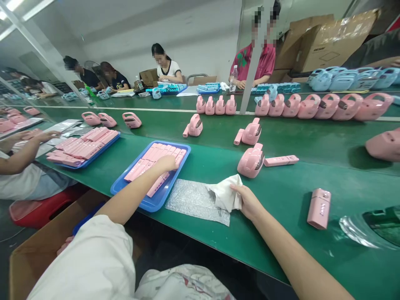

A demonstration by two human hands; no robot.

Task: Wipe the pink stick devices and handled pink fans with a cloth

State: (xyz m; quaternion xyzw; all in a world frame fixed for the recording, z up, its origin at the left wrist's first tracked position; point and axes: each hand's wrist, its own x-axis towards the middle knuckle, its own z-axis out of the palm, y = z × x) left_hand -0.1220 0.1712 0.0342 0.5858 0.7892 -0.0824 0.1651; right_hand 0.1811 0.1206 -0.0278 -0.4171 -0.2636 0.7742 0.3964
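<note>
My left hand (168,163) reaches into a blue tray (117,186) and rests on the right side of the pink oblong pieces (150,156) lined up in it. Its fingertips are hidden by the back of the hand, so I cannot tell whether they grip a piece. In my right hand (246,201) a white cloth (228,193) is pinched between thumb and fingers. The cloth hangs over the right part of a flat sheet of bubble wrap (193,202), beside the tray. Just beyond the cloth stands a pink handled case (251,161), with a pink bar (281,161) at its right.
On the green table, one pink block (319,208) lies right, near a clear-and-green object (381,227). Pink cases (309,106) line the far side by a white post (251,79). Another filled tray (84,162) and a co-worker's arms (26,152) are at left.
</note>
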